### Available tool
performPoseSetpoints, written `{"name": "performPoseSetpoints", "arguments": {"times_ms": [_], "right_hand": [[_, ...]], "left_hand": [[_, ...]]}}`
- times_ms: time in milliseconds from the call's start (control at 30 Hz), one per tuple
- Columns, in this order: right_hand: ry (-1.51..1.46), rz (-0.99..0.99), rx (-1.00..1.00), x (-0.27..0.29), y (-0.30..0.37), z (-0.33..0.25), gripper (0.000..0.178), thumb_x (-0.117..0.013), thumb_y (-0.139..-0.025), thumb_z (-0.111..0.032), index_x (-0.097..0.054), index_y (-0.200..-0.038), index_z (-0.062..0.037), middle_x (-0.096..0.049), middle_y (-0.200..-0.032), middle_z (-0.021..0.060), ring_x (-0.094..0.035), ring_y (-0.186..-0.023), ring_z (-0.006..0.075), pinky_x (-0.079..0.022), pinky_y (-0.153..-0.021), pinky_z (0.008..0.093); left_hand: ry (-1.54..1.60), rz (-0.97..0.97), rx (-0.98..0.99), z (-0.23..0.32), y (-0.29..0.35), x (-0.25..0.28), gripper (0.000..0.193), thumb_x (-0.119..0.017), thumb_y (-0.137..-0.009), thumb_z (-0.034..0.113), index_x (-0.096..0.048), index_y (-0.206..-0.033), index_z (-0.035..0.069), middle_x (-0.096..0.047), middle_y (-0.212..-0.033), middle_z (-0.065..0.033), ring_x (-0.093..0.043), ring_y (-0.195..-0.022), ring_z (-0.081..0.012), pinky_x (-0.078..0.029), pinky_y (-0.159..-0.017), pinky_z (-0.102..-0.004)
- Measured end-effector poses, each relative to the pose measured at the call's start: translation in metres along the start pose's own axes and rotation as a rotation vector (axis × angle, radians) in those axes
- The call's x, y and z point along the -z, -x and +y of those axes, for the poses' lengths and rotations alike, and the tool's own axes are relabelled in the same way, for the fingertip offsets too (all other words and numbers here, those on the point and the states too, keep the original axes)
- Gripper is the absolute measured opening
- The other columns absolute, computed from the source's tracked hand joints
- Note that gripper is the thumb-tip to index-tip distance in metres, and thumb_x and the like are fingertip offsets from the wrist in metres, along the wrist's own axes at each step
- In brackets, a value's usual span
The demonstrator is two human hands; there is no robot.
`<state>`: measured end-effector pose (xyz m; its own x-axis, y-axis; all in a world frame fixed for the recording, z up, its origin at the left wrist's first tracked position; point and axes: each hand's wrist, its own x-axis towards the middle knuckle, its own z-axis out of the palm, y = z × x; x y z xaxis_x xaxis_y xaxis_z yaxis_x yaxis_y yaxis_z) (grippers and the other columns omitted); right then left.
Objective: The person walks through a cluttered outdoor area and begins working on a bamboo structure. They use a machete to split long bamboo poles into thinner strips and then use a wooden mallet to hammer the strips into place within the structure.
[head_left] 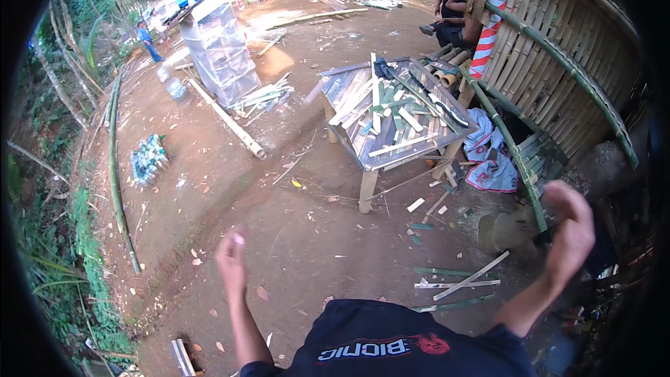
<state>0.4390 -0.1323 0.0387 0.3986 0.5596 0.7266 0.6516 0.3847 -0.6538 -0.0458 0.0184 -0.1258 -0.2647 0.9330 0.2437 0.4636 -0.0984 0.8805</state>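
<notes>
Both my hands are raised apart above the dirt ground. My left hand [232,260] is over bare soil, its fingers loosely stretched upward with nothing visible in them. At the right my right hand [572,234] is somewhat blurred, its fingers bent over but apart from the palm; no held thing shows. Nearest to it is a wooden stump [499,230], with a dark object beside it that I cannot make out. Ahead stands a low wooden table [368,192] heaped with split bamboo strips [408,120] and a dark curved tool [450,113].
Bamboo strips [464,283] lie on the ground before me. Whitish sacks [492,167] and a woven bamboo wall [558,49] with a leaning pole [513,150] stand at the right. Two people [460,14] sit beyond. A long bamboo pole [227,119] lies left of the table.
</notes>
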Motion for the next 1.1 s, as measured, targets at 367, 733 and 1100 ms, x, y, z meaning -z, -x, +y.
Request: {"name": "performPoseSetpoints", "arguments": {"times_ms": [367,733,1100], "right_hand": [[0.239,-1.073,-0.947,-0.042,0.363,0.252,0.042,-0.055,-0.088,-0.039,-0.065,-0.112,-0.0066,-0.067,-0.104,0.0177,-0.063,-0.098,0.0326,-0.048,-0.087,0.0401],[0.210,-0.548,-1.752,0.009,0.498,0.216,0.032,-0.053,-0.089,-0.031,-0.063,-0.111,-0.0108,-0.063,-0.088,0.0020,-0.060,-0.067,0.0120,-0.051,-0.054,0.0286],[0.229,0.009,-1.766,0.002,0.584,0.045,0.031,-0.055,-0.091,-0.029,-0.062,-0.111,-0.0068,-0.065,-0.092,0.0046,-0.062,-0.068,0.0132,-0.051,-0.055,0.0271]], "left_hand": [[-0.047,-0.796,1.243,-0.340,0.282,-0.046,0.035,-0.060,-0.089,0.028,-0.063,-0.112,0.002,-0.066,-0.101,-0.0147,-0.063,-0.093,-0.0233,-0.050,-0.076,-0.0379],[0.316,-0.486,0.686,-0.280,0.083,-0.078,0.043,-0.058,-0.093,0.038,-0.059,-0.109,-0.001,-0.060,-0.104,-0.0113,-0.059,-0.091,-0.0208,-0.047,-0.090,-0.0406],[1.691,-2.124,0.562,0.181,0.096,-0.043,0.074,-0.044,-0.088,0.061,-0.040,-0.136,0.005,-0.050,-0.127,-0.0220,-0.047,-0.122,-0.0359,-0.042,-0.096,-0.0506]]}}
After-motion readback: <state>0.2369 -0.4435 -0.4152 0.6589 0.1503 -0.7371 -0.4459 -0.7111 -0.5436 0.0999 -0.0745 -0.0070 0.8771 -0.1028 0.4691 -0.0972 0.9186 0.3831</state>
